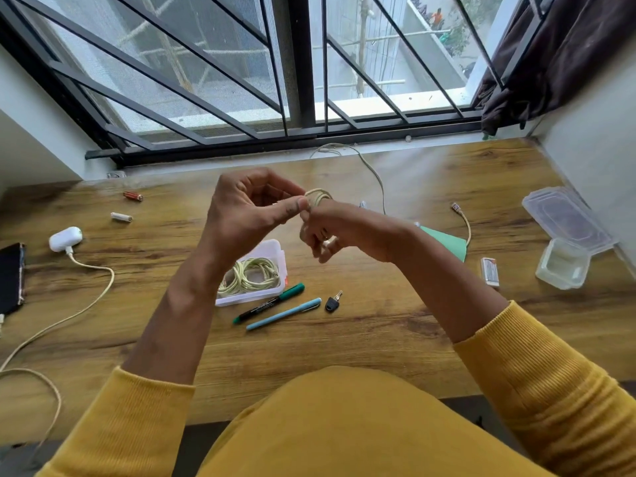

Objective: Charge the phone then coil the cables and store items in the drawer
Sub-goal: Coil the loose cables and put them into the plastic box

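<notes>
Left hand point(247, 208), raised over the wooden desk point(395, 325), pinches the pale cable point(318, 196) between thumb and forefinger, and just right of it the right hand point(330, 232) has its fingers curled with that cable looped round them. Far left on the desk lies the dark phone point(12, 277), beside the white charger point(65, 238) and its cord. Beneath the hands sits a clear box point(272, 256) holding coiled cables point(246, 275), with two pens and a key near it, and further right an empty container point(564, 263) with its lid.
</notes>
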{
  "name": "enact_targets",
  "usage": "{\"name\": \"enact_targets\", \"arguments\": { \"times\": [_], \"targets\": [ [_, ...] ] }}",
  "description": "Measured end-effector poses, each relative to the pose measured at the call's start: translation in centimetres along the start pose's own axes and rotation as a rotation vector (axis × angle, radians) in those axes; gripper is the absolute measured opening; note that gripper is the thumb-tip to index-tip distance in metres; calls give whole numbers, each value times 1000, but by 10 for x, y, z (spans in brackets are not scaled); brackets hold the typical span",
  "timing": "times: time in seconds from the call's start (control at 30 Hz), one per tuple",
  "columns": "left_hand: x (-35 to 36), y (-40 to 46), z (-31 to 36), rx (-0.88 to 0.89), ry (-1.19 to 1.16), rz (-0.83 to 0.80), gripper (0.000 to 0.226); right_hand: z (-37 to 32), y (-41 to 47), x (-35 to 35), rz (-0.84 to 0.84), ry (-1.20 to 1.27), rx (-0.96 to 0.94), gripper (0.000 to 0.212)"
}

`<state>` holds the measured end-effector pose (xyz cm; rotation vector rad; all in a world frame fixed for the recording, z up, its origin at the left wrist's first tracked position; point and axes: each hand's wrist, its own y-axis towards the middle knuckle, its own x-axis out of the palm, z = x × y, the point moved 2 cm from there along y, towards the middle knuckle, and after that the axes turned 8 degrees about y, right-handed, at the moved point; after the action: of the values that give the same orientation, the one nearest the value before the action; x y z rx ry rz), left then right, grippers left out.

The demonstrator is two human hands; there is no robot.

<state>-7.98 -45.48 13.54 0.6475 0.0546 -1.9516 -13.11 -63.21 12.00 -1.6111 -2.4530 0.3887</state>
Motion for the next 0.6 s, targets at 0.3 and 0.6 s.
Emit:
{"name": "enact_targets", "arguments": {
  "times": [0.3, 0.6],
  "targets": [
    [25, -8, -3, 72, 227, 153, 15, 14, 5, -6, 70, 272, -41, 65],
    [26, -6, -16, -160, -113, 127, 32, 6, 3, -5, 64, 413, -148, 38]
  ]
}}
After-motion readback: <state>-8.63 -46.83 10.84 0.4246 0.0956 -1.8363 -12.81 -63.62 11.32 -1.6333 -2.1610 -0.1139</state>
